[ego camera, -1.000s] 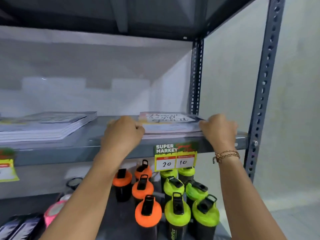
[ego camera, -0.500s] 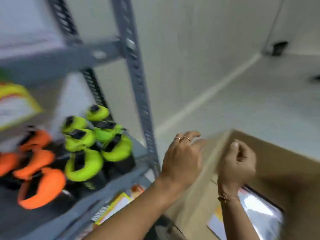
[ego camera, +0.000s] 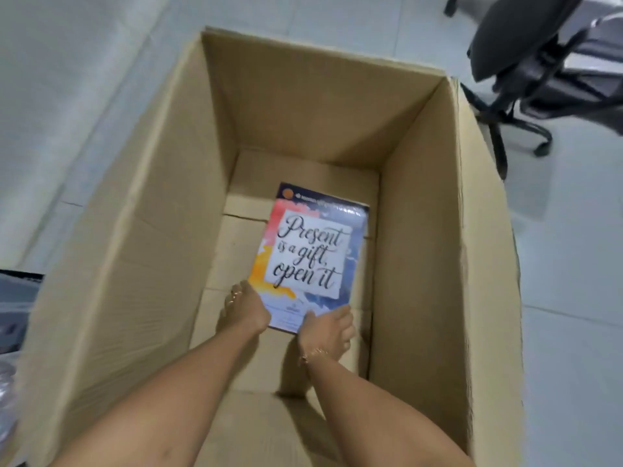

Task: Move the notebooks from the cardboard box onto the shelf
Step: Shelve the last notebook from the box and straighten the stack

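A large open cardboard box (ego camera: 438, 251) fills the view from above. On its floor lies a notebook (ego camera: 312, 254) with a colourful cover reading "Present is a gift, open it". Both my arms reach down into the box. My left hand (ego camera: 244, 308) rests at the notebook's near left corner, fingers curled at its edge. My right hand (ego camera: 328, 326), with a bracelet at the wrist, touches the near right corner. Whether either hand grips the notebook is unclear. The shelf is out of view.
A black office chair (ego camera: 526, 62) with a wheeled base stands on the pale tiled floor beyond the box's far right corner. A grey edge of something (ego camera: 13, 298) shows at the left border.
The view swung from the shelf, where both hands rested on a stack of notebooks, down to the box. Both hands have now reached the notebook on the box floor.
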The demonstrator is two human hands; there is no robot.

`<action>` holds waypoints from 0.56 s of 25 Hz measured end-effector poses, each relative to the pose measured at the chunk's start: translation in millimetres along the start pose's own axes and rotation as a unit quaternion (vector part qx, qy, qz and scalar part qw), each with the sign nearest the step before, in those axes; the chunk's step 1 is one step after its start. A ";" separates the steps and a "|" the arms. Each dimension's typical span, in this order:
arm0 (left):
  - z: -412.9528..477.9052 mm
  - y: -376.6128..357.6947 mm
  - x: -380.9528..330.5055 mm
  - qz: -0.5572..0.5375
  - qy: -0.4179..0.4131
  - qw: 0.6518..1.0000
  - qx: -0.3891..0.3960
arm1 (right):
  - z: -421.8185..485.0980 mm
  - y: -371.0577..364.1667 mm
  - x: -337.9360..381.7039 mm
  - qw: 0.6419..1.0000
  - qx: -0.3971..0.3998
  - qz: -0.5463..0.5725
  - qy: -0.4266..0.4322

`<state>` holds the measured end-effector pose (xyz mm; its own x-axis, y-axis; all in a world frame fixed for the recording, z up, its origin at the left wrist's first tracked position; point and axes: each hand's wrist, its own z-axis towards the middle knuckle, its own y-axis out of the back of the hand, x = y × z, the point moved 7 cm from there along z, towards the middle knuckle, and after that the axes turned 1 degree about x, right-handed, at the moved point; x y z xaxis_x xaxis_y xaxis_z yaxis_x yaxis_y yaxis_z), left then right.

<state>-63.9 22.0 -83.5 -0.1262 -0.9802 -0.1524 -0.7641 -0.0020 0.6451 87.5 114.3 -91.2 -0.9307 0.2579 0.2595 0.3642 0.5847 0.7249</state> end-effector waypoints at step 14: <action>-84.9 105.2 -26.2 0.009 -0.073 0.969 -0.236 | -49.7 54.9 35.1 0.967 -0.093 0.233 -0.038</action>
<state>-87.3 30.6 51.9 -0.2514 -0.9427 -0.2195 -0.3907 -0.1086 0.9141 73.0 117.2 -10.7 -0.6593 0.5201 0.5429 0.7242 0.2453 0.6445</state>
